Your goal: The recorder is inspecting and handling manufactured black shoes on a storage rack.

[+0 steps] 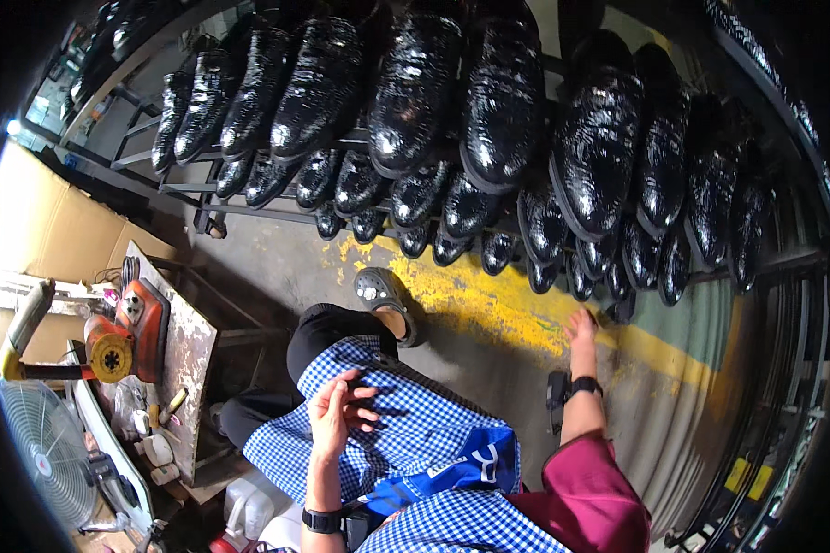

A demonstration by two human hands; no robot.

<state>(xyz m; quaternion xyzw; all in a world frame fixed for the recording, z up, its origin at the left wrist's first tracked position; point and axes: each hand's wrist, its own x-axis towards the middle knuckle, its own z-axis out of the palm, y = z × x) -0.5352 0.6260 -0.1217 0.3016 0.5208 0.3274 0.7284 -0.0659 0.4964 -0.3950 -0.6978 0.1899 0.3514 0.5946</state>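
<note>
My left hand (334,410) hovers over my lap, in front of a blue-and-white checked apron (406,405). Its fingers are apart and loosely bent, and I see nothing held in them. Stretched out to the right, my right hand (581,334) is over the floor, just below the lower row of the shoe rack. Its fingers point forward, toward the glossy black shoes (596,147), apart from them as far as I can tell. Both wrists carry dark bands. A small black object (556,391) shows beside my right wrist; its kind is unclear.
Black shoes hang toe-down in several tiers on a dark metal rack (180,187) ahead. To my left stand a worn board (194,369), an orange power tool (124,336), a fan (46,452) and cardboard (41,212). Yellow paint (470,309) marks the floor. Rails (793,405) line the right.
</note>
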